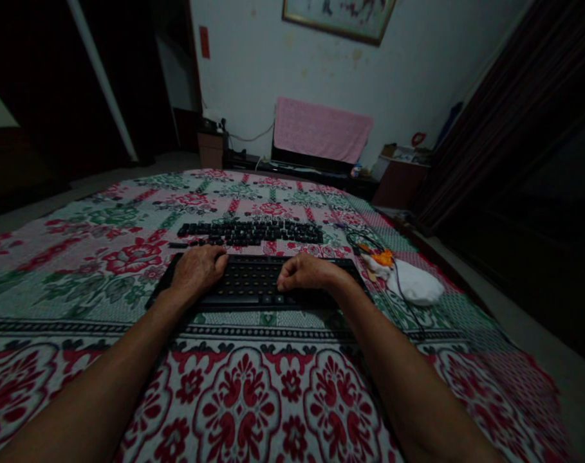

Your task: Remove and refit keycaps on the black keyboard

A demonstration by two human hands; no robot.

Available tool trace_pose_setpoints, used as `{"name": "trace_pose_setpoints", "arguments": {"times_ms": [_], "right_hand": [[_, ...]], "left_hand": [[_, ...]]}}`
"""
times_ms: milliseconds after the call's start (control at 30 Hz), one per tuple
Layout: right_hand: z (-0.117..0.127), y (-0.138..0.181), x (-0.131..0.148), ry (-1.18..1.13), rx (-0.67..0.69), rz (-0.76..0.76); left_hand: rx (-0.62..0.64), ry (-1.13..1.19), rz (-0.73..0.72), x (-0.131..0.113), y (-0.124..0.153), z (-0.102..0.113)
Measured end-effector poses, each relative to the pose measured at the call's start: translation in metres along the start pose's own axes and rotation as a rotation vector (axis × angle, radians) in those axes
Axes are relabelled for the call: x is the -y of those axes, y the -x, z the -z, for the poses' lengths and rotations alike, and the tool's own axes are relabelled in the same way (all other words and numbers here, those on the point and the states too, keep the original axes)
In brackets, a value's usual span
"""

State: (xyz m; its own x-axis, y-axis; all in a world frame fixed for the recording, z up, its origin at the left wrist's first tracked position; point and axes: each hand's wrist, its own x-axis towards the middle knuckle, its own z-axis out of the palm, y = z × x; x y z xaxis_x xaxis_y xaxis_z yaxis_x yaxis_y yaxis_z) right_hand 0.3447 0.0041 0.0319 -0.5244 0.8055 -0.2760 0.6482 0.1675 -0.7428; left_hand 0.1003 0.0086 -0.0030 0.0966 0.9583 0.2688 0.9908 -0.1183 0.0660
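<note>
A black keyboard (248, 297) lies crosswise on the patterned bedspread in front of me. Most of its key positions are bare, showing rows of small pale mounts; a few keycaps remain along the near row. My left hand (199, 270) rests over its left part, fingers curled toward the far edge, holding it. Over the right half is my right hand (304, 272), closed with thumb and fingertips pressed together close to the bare mounts. Whatever is between those fingertips is hidden. Beyond the keyboard, many loose black keycaps (253, 231) lie in rows.
To the right, a white cloth bundle (417, 283), an orange item (381, 257) and a dark cable (364, 238) lie on the bedspread (253, 399). A pink towel (321, 128) drapes a screen by the wall. A dark curtain (475, 109) hangs at right.
</note>
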Motion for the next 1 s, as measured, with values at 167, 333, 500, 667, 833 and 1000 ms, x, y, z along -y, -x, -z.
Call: {"name": "trace_pose_setpoints", "arguments": {"times_ms": [167, 333, 500, 667, 833, 1000], "right_hand": [[-0.0018, -0.0003, 0.0007, 0.043, -0.012, -0.002], [-0.0055, -0.0001, 0.0038, 0.096, -0.048, -0.042], [-0.0084, 0.0010, 0.0062, 0.126, -0.069, -0.051], [-0.0063, 0.0024, 0.0054, 0.121, -0.043, -0.016], [-0.0040, 0.0027, 0.0007, 0.112, -0.031, 0.045], [-0.0020, 0.0032, 0.0003, 0.118, -0.052, 0.093]], "left_hand": [[0.008, 0.000, 0.008, -0.0002, -0.0005, 0.0009], [0.003, 0.006, 0.001, -0.0010, -0.0002, 0.0018], [-0.013, 0.012, -0.005, 0.0000, -0.0001, 0.0006], [-0.018, 0.002, -0.007, 0.0007, 0.0001, -0.0008], [-0.037, 0.020, -0.017, 0.0005, 0.0003, -0.0014], [-0.027, 0.033, 0.011, 0.0002, 0.0007, -0.0004]]}}
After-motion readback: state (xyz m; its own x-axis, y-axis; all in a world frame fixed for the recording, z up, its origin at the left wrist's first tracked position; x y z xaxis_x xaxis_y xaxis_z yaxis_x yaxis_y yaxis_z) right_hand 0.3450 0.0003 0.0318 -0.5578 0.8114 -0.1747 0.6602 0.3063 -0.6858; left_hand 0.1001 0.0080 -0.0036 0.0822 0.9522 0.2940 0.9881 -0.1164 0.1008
